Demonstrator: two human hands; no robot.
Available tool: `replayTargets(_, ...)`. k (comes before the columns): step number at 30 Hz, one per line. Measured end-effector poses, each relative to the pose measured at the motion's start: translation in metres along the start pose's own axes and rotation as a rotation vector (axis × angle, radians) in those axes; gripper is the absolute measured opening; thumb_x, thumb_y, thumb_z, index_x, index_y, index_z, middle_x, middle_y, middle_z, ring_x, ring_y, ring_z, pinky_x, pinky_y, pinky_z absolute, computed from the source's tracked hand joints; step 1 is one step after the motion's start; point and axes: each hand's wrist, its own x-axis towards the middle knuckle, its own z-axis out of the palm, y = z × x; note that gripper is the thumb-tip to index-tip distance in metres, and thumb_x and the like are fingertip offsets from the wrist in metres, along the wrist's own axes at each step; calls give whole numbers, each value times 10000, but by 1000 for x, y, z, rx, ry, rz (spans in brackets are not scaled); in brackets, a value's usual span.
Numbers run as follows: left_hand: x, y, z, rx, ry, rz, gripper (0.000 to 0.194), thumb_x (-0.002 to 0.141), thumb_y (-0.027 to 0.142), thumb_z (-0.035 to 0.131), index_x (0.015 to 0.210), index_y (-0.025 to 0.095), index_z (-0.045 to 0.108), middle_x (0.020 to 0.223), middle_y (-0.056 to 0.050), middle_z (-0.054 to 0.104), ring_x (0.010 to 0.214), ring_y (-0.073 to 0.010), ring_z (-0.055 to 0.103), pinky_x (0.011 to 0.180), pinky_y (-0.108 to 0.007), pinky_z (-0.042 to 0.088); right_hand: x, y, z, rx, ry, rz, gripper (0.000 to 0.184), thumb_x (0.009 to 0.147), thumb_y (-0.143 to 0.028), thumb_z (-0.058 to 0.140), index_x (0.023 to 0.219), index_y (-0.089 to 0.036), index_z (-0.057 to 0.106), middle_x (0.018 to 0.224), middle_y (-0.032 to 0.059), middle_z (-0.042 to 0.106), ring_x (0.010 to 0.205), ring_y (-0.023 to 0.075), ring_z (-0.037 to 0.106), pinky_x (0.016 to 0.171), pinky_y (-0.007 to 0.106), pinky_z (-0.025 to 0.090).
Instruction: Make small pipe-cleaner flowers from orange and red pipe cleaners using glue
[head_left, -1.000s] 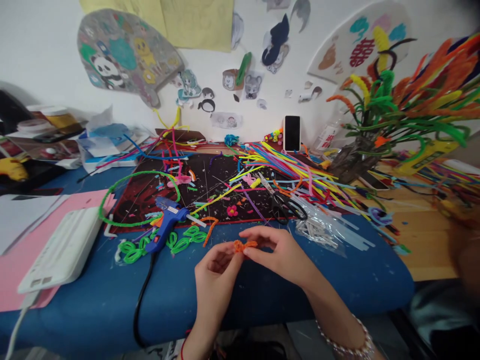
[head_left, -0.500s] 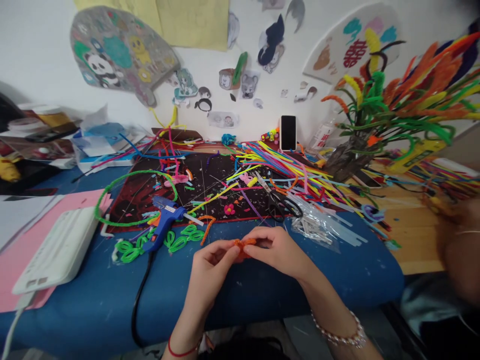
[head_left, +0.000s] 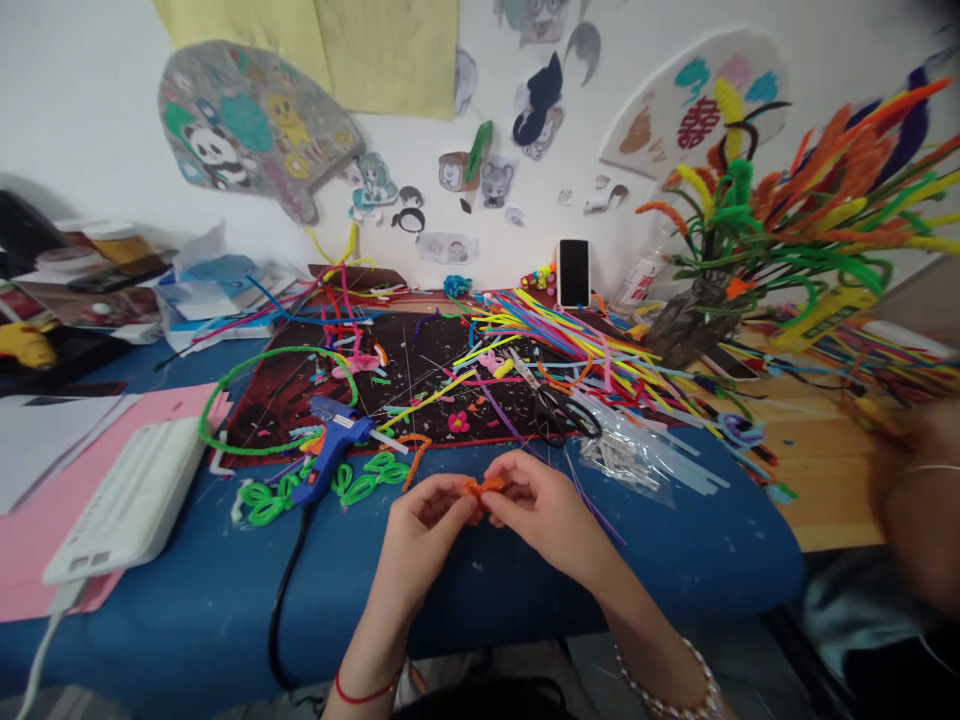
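My left hand (head_left: 422, 528) and my right hand (head_left: 538, 506) meet over the blue table cover (head_left: 675, 550), just in front of me. Both pinch a small orange pipe cleaner piece (head_left: 480, 488) between their fingertips; most of it is hidden by the fingers. A blue glue gun (head_left: 335, 447) lies to the left of my hands, its black cord running off the table edge. Green pipe cleaner loops (head_left: 367, 478) lie beside it.
A black cutting mat (head_left: 420, 375) holds scraps, a large green hoop (head_left: 274, 400) and black scissors (head_left: 559, 410). Several coloured pipe cleaners (head_left: 585, 345) spread right. A white device (head_left: 124, 500) sits left on pink paper. Another person's blurred arm (head_left: 915, 500) is at right.
My hands have drawn closer together, and the orange piece is more covered by my fingers. The head view shifted a little. The other person's arm moved at the right edge.
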Motion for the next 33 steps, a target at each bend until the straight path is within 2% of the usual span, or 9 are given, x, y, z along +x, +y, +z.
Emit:
replayTargets(5,0,-1,1,11,30,36,103,750,240,713,761,143,678,649,-16,698,587,-141,659,604,-244,539,0,6,6,72,51,-48,72,791,-228,641,860,-207,632,813,4,689,746,153,676,701,268,541)
replayTargets(11,0,-6,3,53,44,100,77,805,236,655,816,162,640,703,-10,688,629,-147,678,641,-252,560,2,12,11,136,95,-65,68,783,-255,651,820,-198,650,793,4,671,728,151,655,719,279,536)
replayTargets(17,2,-6,5,-40,85,59,121,794,257,660,837,153,614,813,-32,696,679,-153,682,657,-282,583,3,12,10,417,126,-5,183,690,-223,732,722,-195,553,689,-35,609,624,114,589,647,262,500)
replayTargets(20,3,-3,5,-30,132,72,107,759,235,683,798,143,644,779,-17,669,683,-140,655,620,-244,568,2,11,10,517,119,3,193,678,-204,730,838,-200,622,727,-36,630,641,108,581,670,267,494)
replayTargets(23,2,-1,6,-39,128,61,105,744,228,695,792,148,645,698,6,662,606,-121,638,598,-227,545,2,13,11,565,103,29,346,691,-199,705,1035,-203,673,744,-33,640,632,102,578,676,274,493)
replayTargets(27,0,2,5,-85,106,32,117,730,234,709,779,149,643,677,5,671,607,-129,652,608,-233,542,4,18,13,582,115,59,241,688,-226,734,920,-177,691,777,-1,671,671,115,613,695,276,505)
replayTargets(33,1,1,3,-121,94,6,146,697,224,750,796,141,683,671,-3,697,594,-128,652,610,-237,545,3,15,16,503,144,40,240,623,-235,797,782,-195,622,747,-26,636,716,129,627,707,264,525)
